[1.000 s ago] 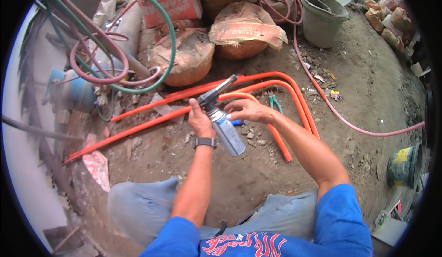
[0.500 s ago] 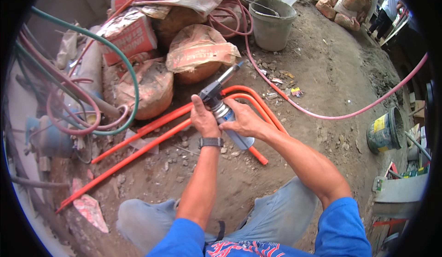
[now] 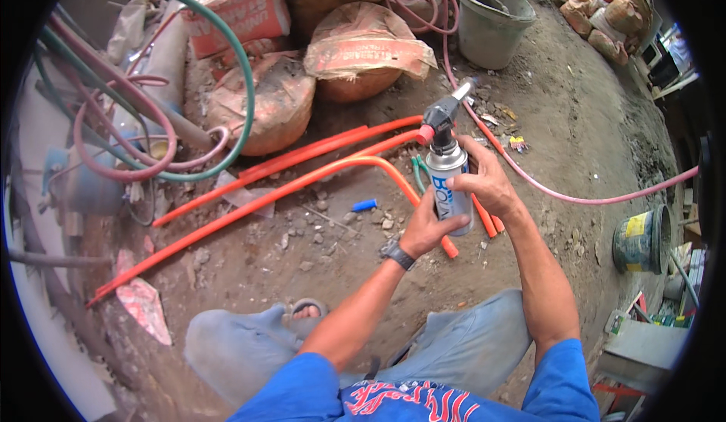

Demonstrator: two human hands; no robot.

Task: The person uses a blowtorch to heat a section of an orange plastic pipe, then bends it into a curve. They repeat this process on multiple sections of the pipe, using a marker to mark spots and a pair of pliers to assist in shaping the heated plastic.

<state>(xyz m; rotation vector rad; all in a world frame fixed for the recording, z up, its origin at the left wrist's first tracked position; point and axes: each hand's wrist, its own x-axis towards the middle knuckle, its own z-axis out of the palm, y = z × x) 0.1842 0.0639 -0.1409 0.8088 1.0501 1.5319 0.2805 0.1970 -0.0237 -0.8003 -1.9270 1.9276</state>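
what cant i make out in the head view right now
All in the head view:
Canister: sides partly behind left hand and right hand.
Orange pipe: one stretch behind the left hand.
Pink hose: right end cut off by the picture's dark edge.

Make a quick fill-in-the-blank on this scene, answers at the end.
1. The left grip and right grip hold the torch, whose nozzle points up and to the ____ of the picture.
2. A dark wristwatch is on the person's ____ wrist.
3. The small cylinder lying on the dirt is ____ in colour.
4. The bent pipes on the dirt are ____ in colour.

Missing words: right; left; blue; orange
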